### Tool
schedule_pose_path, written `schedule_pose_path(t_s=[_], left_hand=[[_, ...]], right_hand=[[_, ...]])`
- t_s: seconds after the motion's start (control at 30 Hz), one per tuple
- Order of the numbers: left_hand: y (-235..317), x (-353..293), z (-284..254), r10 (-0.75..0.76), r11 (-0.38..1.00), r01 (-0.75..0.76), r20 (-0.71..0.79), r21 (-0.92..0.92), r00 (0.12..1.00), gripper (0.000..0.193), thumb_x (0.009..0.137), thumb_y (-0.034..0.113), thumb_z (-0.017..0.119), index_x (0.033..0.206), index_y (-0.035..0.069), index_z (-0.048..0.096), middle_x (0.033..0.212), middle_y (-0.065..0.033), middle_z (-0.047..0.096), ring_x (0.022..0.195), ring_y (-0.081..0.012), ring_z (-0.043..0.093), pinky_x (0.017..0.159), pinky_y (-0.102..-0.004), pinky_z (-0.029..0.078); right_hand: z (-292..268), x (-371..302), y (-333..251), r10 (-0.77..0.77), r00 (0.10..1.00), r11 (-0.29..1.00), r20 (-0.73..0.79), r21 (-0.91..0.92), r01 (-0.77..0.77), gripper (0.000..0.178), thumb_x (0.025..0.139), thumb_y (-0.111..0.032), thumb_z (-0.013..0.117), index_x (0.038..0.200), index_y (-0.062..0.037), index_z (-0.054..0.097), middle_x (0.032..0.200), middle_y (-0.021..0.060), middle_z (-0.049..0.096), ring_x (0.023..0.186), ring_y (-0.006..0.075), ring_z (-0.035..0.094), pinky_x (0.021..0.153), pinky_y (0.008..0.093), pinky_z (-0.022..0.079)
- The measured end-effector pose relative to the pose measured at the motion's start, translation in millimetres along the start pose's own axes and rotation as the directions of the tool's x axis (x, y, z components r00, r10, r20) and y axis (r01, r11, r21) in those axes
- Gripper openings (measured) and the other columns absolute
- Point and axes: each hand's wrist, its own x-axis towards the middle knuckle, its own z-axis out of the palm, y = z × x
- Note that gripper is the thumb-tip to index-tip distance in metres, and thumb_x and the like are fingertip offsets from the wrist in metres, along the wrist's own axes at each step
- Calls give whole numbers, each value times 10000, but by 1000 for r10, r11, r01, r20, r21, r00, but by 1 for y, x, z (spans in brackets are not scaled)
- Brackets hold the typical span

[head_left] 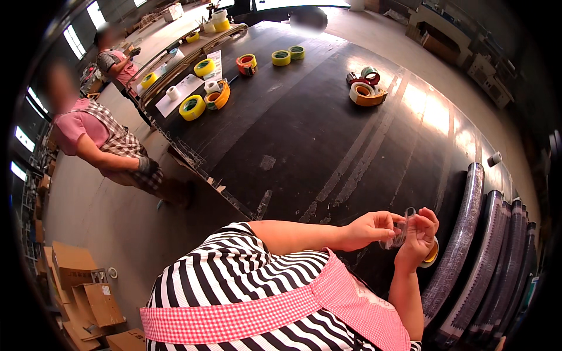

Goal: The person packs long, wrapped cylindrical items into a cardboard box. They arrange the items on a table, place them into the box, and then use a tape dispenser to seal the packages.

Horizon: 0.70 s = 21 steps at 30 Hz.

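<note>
In front of my body, above the near right part of the dark table, my left hand [373, 229] pinches the edge of a clear plastic piece [400, 235]. Its fingertips and thumb meet at the left side of that piece. My right hand [417, 238] grips the other side, thumb against it and fingers curled upward. The piece is transparent with a rounded, looped outline; I cannot make out its exact kind. Just beside my right wrist a yellow tape roll [431, 255] shows in part, the rest hidden behind my hand.
Long film-wrapped rolls [459, 240] lie along the table's right side. Tape dispensers [366, 93] and several tape rolls [192, 108] sit farther off on the black table [275, 134]. A person in a checked apron [111, 131] stands left, another beyond. Cardboard boxes [88, 292] fill the lower left.
</note>
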Motion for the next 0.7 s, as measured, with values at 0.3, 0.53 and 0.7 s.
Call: schedule_pose_path(t_s=[0.3, 0.53, 0.7], left_hand=[[10, -7, 4, 9, 987, 45, -329, 157, 944, 132, 937, 138, 695, 941, 40, 606, 902, -45, 660, 745, -89, 609, 642, -243, 500], [55, 14, -24, 327, 943, -244, -478, 228, 815, 226, 901, 46, 708, 1008, 54, 510, 822, -41, 614, 730, -105, 594, 648, -251, 508], [19, 16, 7, 413, 422, -217, 27, 880, 910, 479, 808, 96, 763, 1180, 86, 462, 852, -94, 588, 760, -243, 629, 710, -340, 531]], right_hand=[[7, -21, 24, 311, 927, 944, 212, 44, -327, 184, 873, -44, 714, 1045, -61, 652, 1228, 61, 600, 1002, 165, 614, 886, 268, 480], [-1, -23, 6, 623, 527, 343, 577, 404, -848, 584, 1065, -461, 318, 1529, -107, 287, 1469, 180, 440, 1311, 311, 484, 1039, 513, 430], [21, -11, -26, 513, 547, -30, 661, 651, -758, 833, 981, -670, 343, 1468, 5, 315, 1415, 164, 480, 1275, 291, 489, 1118, 437, 349]])
